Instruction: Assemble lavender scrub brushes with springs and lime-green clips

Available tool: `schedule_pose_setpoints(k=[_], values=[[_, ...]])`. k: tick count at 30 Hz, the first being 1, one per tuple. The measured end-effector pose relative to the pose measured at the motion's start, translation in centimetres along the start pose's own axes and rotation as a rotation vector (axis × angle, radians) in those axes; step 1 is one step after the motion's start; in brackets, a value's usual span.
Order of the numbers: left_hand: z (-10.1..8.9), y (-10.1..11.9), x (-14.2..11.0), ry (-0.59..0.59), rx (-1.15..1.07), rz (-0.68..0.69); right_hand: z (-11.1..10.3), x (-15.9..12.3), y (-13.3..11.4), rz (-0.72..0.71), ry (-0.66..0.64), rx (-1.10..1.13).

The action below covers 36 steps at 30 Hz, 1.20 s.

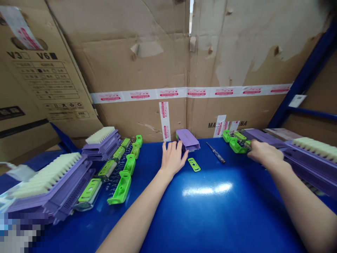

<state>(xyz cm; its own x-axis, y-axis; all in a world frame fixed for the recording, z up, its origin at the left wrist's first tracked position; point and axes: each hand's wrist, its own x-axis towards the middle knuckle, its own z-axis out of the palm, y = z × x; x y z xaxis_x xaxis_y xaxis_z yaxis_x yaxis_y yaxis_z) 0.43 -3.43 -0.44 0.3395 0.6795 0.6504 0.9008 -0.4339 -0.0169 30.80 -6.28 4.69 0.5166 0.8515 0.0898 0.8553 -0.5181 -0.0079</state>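
Note:
My left hand (171, 156) lies on the blue table with its fingers stretched out and apart. Its forefinger and thumb are against or right beside a purple plastic housing (186, 138), whose open end faces me. In front of that sits a flat green slotted plate (194, 164). Off to the right, my right hand (264, 153) has its fingers curled together by a small group of green parts. What they pinch, if anything, is hidden. Bright green end caps (237, 146) stand just left of these fingers. Between the hands rests a screwdriver (217, 153) with a clear handle.
Purple housings with cream bristle brushes (48, 174) are stacked at the left, and a similar brush (316, 149) lies at the right. Green caps (121, 188), metal springs (114, 181) and green-topped clear pieces (89, 191) form rows. Taped cardboard (126, 119) walls the back.

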Motion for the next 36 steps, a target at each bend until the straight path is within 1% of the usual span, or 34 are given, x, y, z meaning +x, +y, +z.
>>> schedule_pose_setpoints(k=[3,7,11,13,16,19,21,22,23,25,27,29,31,33,36], values=[[0.0,0.0,0.0,0.006,-0.004,0.0,-1.2,-0.6,-0.2,0.04,-0.046,-0.02],[0.1,0.0,0.0,0.012,-0.002,0.0,-2.2,-1.1,-0.4,0.034,0.012,0.022],[0.1,0.0,0.0,0.01,0.001,0.002,-2.1,-0.9,-0.5,0.013,0.074,0.062],[0.2,0.0,0.0,0.012,0.003,0.005,-1.8,-0.9,-0.6,-0.013,0.146,0.082],[0.3,-0.1,0.1,0.034,0.006,0.019,-1.2,-1.0,-1.5,-0.096,0.303,0.143],[0.2,-0.2,0.1,0.095,0.013,0.058,-0.1,-1.6,-3.3,-0.227,0.456,0.268],[0.0,-0.1,0.0,0.156,0.026,0.133,0.8,-2.2,-4.8,-0.336,0.524,0.386],[-0.2,0.1,0.0,0.18,0.034,0.193,1.3,-2.5,-5.6,-0.391,0.539,0.451],[-0.3,0.3,-0.1,0.195,0.041,0.26,1.8,-2.9,-6.3,-0.435,0.541,0.521],[-0.5,0.7,-0.3,0.18,0.049,0.396,2.8,-3.6,-7.6,-0.486,0.486,0.69],[-0.7,1.3,-0.4,0.123,0.042,0.513,3.5,-4.2,-8.7,-0.488,0.38,0.882],[-0.8,1.6,-0.4,0.058,0.029,0.568,4.1,-4.7,-9.4,-0.472,0.281,1.026],[-0.8,1.7,-0.4,0.007,0.018,0.546,4.4,-5.1,-9.8,-0.468,0.227,1.105],[-0.8,1.7,-0.3,-0.016,0.012,0.478,4.6,-5.3,-10.0,-0.481,0.216,1.146],[-0.6,1.7,-0.3,0.006,0.039,0.369,4.7,-5.5,-10.0,-0.499,0.215,1.18]])
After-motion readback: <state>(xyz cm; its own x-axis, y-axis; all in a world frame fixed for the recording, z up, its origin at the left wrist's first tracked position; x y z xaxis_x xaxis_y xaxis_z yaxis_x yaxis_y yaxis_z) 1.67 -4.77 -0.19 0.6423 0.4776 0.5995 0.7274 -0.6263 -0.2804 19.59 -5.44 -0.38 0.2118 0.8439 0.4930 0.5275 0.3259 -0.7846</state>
